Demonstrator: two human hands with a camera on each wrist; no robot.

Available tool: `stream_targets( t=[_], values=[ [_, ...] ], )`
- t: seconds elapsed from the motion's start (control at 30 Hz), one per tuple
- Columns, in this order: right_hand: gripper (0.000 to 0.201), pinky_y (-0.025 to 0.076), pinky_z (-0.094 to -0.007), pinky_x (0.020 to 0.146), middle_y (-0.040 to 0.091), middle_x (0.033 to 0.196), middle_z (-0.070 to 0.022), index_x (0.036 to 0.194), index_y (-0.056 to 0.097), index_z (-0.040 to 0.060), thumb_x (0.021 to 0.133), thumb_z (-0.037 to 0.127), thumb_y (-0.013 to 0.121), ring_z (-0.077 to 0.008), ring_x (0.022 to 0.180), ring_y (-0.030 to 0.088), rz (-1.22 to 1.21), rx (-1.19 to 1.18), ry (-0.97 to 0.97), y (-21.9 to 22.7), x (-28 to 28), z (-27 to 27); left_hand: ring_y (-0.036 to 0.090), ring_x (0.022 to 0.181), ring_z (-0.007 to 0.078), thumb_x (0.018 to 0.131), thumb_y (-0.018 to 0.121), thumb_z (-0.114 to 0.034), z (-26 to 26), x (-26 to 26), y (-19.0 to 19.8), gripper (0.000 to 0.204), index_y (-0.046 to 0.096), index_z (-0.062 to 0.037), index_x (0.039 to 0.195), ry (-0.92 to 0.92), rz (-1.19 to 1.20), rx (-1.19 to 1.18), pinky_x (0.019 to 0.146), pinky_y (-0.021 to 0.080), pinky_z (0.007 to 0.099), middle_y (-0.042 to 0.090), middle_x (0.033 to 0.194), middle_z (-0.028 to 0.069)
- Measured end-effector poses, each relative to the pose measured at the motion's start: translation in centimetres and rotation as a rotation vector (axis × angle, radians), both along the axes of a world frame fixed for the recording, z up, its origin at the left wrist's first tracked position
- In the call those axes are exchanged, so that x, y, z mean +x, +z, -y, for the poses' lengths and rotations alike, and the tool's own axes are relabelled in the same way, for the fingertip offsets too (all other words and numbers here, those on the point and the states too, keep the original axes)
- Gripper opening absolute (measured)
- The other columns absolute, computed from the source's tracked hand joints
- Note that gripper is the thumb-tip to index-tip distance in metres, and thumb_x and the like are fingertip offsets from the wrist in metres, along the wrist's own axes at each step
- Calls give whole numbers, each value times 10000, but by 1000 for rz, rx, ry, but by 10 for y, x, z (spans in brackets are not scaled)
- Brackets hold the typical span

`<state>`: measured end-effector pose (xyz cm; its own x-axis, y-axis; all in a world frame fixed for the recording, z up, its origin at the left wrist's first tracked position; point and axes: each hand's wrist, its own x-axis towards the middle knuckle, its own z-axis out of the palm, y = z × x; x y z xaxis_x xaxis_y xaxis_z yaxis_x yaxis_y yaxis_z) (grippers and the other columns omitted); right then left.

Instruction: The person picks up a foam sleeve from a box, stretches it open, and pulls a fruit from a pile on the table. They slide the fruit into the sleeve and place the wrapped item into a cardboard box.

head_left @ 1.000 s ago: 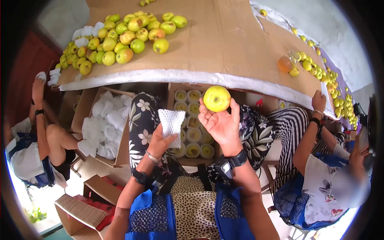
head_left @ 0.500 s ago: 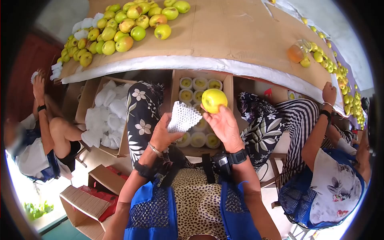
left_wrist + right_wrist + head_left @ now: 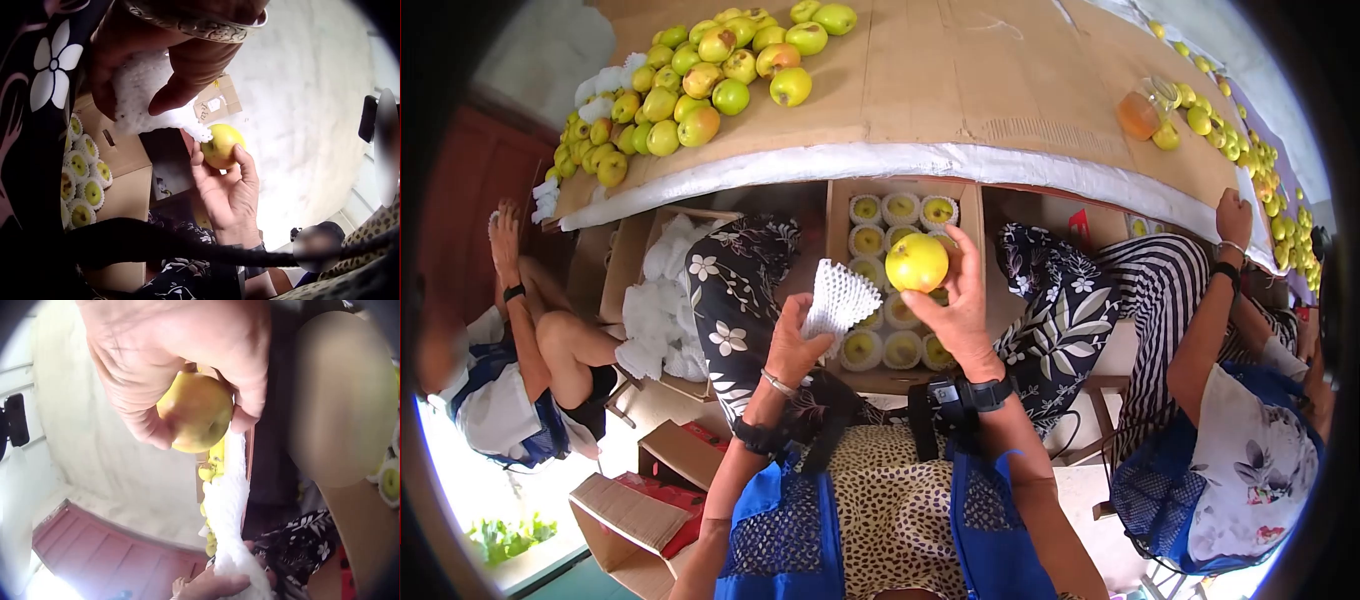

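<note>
My left hand [image 3: 793,345] grips a white foam net sleeve [image 3: 840,298], pinched between thumb and fingers at its lower end. The sleeve's other end points up and toward the apple. In my right hand [image 3: 962,318] a yellow-green apple [image 3: 916,262] is held between thumb and fingertips, just right of the sleeve. The left wrist view shows the sleeve's tip overlapping the apple's edge. Below both hands stands a cardboard box [image 3: 837,225] with rows of apples in foam nets [image 3: 902,350].
A pile of loose apples [image 3: 700,90] lies on the cardboard-covered table [image 3: 960,90], with a jar of amber liquid [image 3: 1138,118] to the right. White foam nets [image 3: 662,315] fill a box at left. People sit on both sides; an open carton [image 3: 625,510] stands at lower left.
The apple has come lower and a little left, and the right fingers have shifted round to its right side. The left hand moved right with the sleeve, then slightly back left.
</note>
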<state>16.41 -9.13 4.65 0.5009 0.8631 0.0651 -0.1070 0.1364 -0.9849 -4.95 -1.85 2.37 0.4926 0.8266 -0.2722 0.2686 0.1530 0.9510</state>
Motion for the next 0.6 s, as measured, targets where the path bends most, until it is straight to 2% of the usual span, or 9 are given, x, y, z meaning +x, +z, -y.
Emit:
stream_targets(
  t=[0.03, 0.13, 0.17, 0.27, 0.4, 0.43, 0.47, 0.57, 0.6],
  values=[
    [670, 416, -289, 890, 487, 1130, -76, 1296, 332, 58, 708, -13, 646, -163, 1022, 507, -67, -22, 14, -3, 5, 0, 549, 905, 127, 661, 607, 44, -1, 0, 0, 487, 395, 0, 1097, 7, 2, -16, 782, 442, 246, 571, 982, 93],
    [525, 423, -307, 892, 510, 1127, -83, 1257, 383, 57, 775, 66, 589, -179, 1019, 518, -588, 90, 103, -19, 11, -3, 548, 916, 125, 663, 611, 46, -1, 5, 2, 496, 392, -4, 1106, -34, 3, 60, 780, 443, 245, 572, 988, 96],
    [446, 430, -344, 897, 528, 1140, -88, 1236, 412, 52, 827, 174, 542, -204, 1029, 529, -764, 132, 101, -22, 10, 0, 548, 918, 126, 664, 610, 46, 0, 7, 4, 499, 391, -4, 1110, -33, 8, 30, 782, 443, 246, 571, 990, 96],
    [472, 435, -384, 904, 544, 1140, -90, 1247, 403, 49, 841, 244, 543, -233, 1065, 523, -992, 98, 193, -22, 22, 2, 546, 926, 129, 665, 609, 47, -2, 8, 8, 508, 388, -4, 1119, -23, 11, -27, 788, 444, 249, 568, 997, 95],
    [463, 435, -394, 912, 533, 1176, -98, 1222, 445, 40, 845, 288, 551, -227, 1062, 535, -965, 90, 325, -25, 22, 7, 547, 934, 134, 650, 624, 40, -3, 5, 4, 559, 379, -11, 1150, -74, -18, 1, 789, 448, 252, 562, 1003, 97],
    [574, 403, -417, 946, 497, 1232, -147, 1245, 416, 3, 840, 397, 519, -293, 1122, 497, -817, 41, 341, -31, 17, 7, 547, 935, 135, 648, 626, 39, -4, 3, 4, 572, 375, -15, 1160, -109, -53, 30, 787, 449, 253, 562, 1004, 100],
    [571, 402, -398, 950, 511, 1211, -156, 1222, 437, -23, 815, 363, 546, -262, 1111, 508, -738, 88, 424, -29, 15, 5, 548, 937, 137, 646, 629, 38, -8, 2, 5, 586, 372, -20, 1169, -141, -89, 70, 786, 450, 255, 563, 1006, 103],
    [532, 411, -386, 940, 539, 1164, -153, 1202, 446, -37, 787, 277, 558, -244, 1073, 530, -851, -34, 608, -31, 4, 8, 571, 894, 148, 646, 637, 37, -14, 5, 30, 700, 319, -59, 1263, -210, -104, -72, 788, 455, 264, 593, 977, 119],
    [425, 407, -337, 930, 558, 1126, -115, 1150, 497, -35, 801, 198, 569, -203, 1050, 534, -937, 15, 610, -27, -4, 10, 572, 895, 150, 646, 644, 32, -13, 8, 43, 733, 302, -64, 1286, -209, -73, -119, 791, 456, 268, 594, 982, 128]
  ],
)
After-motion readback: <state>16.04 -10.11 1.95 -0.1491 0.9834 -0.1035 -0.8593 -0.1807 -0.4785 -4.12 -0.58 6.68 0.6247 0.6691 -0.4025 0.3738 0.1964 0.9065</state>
